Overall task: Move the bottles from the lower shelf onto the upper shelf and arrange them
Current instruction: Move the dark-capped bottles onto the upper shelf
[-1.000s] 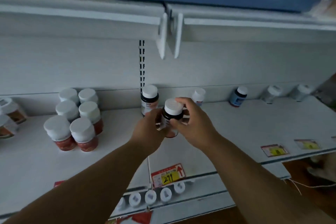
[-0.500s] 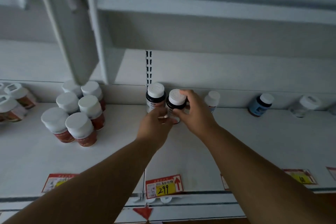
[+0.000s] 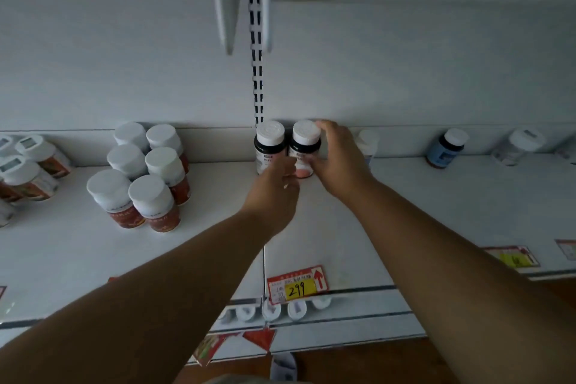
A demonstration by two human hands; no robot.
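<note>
Two dark bottles with white caps stand side by side against the back wall of the white upper shelf (image 3: 436, 203). My right hand (image 3: 338, 159) grips the right-hand dark bottle (image 3: 305, 146), fingers curled round its far side and cap. My left hand (image 3: 274, 193) is in front of both, its fingertips touching the base of the same bottle; its fingers look loosely bent. The left-hand dark bottle (image 3: 269, 145) stands free beside it. Several white caps of bottles on the lower shelf (image 3: 271, 310) show just below the shelf's front edge.
A cluster of several red-labelled, white-capped bottles (image 3: 143, 178) stands to the left, more bottles (image 3: 28, 165) at the far left. A small white bottle (image 3: 367, 142) hides behind my right hand; a blue bottle (image 3: 445, 148) and a clear one (image 3: 517, 146) stand right. A 299 price tag (image 3: 297, 285) hangs at the shelf's front.
Both hands carried the dark bottle away from me to the shelf's back wall and set it next to the other dark bottle. The camera tilted and moved closer.
</note>
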